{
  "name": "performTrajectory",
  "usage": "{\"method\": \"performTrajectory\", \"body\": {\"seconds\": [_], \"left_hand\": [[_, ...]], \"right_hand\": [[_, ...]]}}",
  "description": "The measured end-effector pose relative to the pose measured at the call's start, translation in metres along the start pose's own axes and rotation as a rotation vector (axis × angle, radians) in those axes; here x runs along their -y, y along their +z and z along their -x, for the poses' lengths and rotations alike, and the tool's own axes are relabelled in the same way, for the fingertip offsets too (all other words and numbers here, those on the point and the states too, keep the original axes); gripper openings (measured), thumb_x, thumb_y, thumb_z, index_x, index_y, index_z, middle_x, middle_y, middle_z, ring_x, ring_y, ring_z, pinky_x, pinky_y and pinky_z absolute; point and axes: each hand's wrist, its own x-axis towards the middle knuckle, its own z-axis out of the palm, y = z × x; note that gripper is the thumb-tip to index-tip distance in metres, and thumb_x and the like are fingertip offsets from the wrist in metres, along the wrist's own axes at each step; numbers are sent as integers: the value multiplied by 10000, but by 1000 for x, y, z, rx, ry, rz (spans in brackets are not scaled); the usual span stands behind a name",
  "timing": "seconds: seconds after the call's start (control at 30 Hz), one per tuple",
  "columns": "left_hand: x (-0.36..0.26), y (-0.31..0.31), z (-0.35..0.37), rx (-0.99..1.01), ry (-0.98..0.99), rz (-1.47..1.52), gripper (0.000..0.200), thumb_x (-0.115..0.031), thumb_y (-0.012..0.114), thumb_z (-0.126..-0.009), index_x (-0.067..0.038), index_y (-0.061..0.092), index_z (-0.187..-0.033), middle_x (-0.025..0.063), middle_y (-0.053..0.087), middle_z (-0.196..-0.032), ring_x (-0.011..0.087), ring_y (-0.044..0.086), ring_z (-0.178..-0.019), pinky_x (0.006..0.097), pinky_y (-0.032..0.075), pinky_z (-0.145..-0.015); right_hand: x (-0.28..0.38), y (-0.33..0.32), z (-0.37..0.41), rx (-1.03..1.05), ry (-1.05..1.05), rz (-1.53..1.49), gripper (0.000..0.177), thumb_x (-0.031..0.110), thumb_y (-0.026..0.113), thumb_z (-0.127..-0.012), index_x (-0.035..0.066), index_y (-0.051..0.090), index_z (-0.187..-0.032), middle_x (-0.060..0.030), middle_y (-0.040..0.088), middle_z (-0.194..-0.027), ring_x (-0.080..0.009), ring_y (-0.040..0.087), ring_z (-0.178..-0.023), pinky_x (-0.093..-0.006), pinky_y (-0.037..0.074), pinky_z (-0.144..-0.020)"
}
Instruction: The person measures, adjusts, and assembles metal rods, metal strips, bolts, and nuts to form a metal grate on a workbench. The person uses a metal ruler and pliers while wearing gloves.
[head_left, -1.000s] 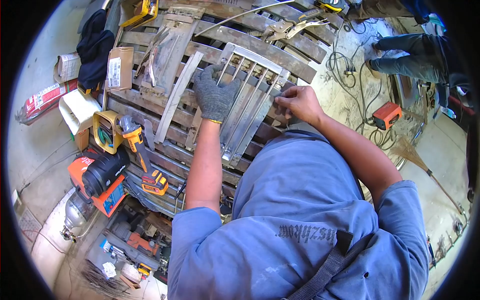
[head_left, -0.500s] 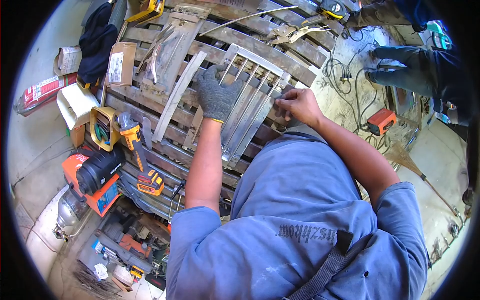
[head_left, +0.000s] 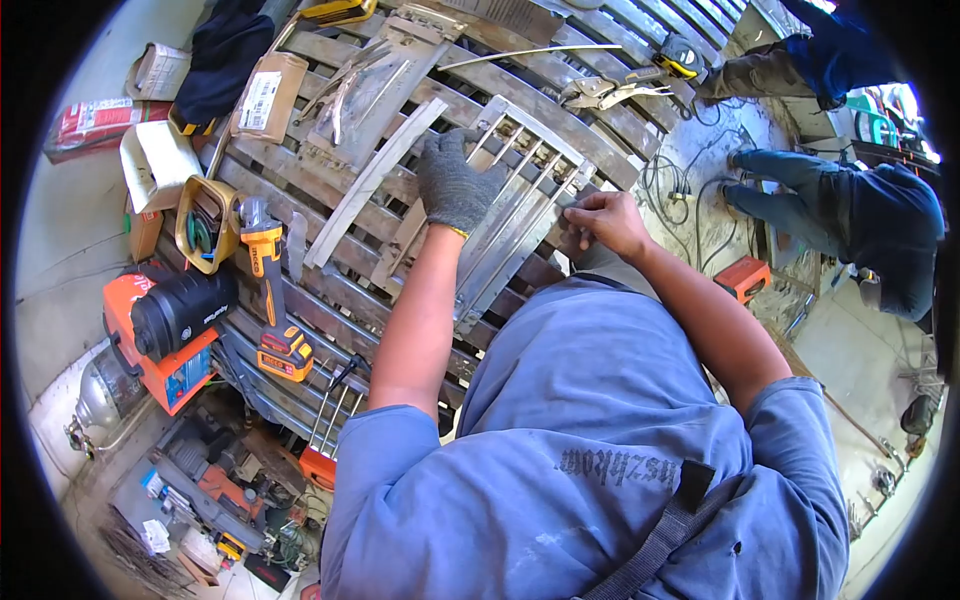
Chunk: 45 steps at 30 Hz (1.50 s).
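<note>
A metal frame with several parallel bars (head_left: 522,200) lies on the slatted metal table (head_left: 348,312). My left hand (head_left: 459,184), in a grey knit glove, rests at the frame's left side; its fingertips are partly hidden, so its grip is unclear. My bare right hand (head_left: 608,222) is at the frame's right edge with fingers bent together; whatever they pinch is too small to make out. Left of the gloved hand lies a flat metal strip (head_left: 375,182). A yellow angle grinder (head_left: 268,270) lies further left.
Locking pliers (head_left: 600,93) and a tape measure (head_left: 680,57) lie at the table's far side. A cardboard box (head_left: 268,98) and an orange-black machine (head_left: 165,325) are on the left. Two other people (head_left: 850,200) are at the right, near cables and an orange case (head_left: 742,278).
The whole view has shifted slightly, with the table items appearing further right. Both hands stay at the frame in nearly the same pose.
</note>
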Motion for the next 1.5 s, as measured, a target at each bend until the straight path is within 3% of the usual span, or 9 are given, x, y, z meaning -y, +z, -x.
{"method": "performTrajectory", "body": {"seconds": [0.03,0.67,1.0,1.07,1.33,1.5], "left_hand": [[1,-3,-1,63,-16,-23,616,-356,973,-722,-84,736,-1222,174,678,-1218,358,632,-1180,490,535,-1048],[-3,-3,0,-25,24,-58,588,-409,986,-697,-93,735,-1125,212,694,-1159,417,653,-1145,529,536,-1013],[1,1,-2,-1,31,-137,645,-418,982,-713,-68,749,-1202,204,718,-1163,400,659,-1148,513,537,-1020],[1,3,-2,57,-33,-104,646,-426,977,-694,-94,729,-1189,239,686,-1236,431,623,-1232,532,519,-1073],[1,0,0,102,-39,-185,673,-438,972,-721,-82,724,-1235,226,691,-1254,415,627,-1230,528,512,-1090],[20,-1,5,81,93,-159,580,-332,961,-739,-33,731,-1180,203,714,-1197,402,639,-1199,510,522,-1056]], "right_hand": [[0,0,0,1,-3,6,253,184,839,-991,-64,835,-945,-104,819,-827,-136,718,-575,-303,576,-566],[11,-2,5,27,3,-6,235,142,843,-975,-92,824,-981,-132,822,-853,-170,732,-573,-319,594,-549],[6,-13,1,131,-27,-44,227,145,827,-992,-76,814,-945,-123,815,-839,-168,756,-605,-331,611,-534],[5,-13,2,146,-35,-63,228,148,827,-993,-74,813,-939,-124,818,-840,-168,764,-614,-333,615,-538],[9,-18,0,148,81,-106,316,249,866,-989,-65,834,-1007,-98,806,-785,-187,780,-620,-334,641,-579],[3,-13,-2,150,0,98,400,339,867,-991,-55,814,-943,-103,801,-772,-209,769,-599,-367,628,-589]]}}
